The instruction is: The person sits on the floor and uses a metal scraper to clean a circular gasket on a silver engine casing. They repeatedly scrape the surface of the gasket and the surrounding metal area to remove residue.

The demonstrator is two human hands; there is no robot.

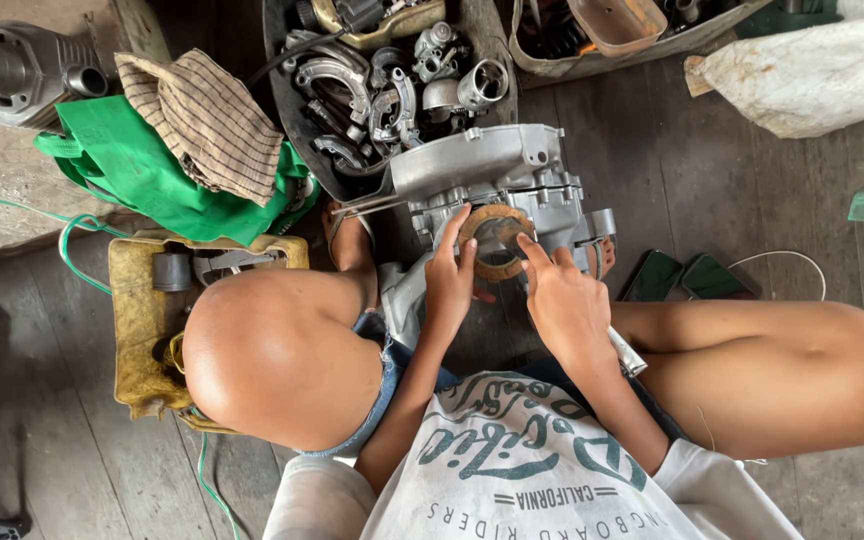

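Both hands set a friction ring on a grey engine casing.

The left hand (449,285) and right hand (564,305) pinched the brown, flat clutch ring (496,242), which lay on the cast-metal engine casing (492,170) between the knees.

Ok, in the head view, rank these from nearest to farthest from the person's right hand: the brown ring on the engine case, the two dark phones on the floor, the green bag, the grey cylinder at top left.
1. Brown ring: under the right hand fingertips, on the engine case.
2. Dark phones: on the floor, just right of it.
3. Green bag: upper left, under a striped cloth.
4. Grey cylinder: far top-left corner.
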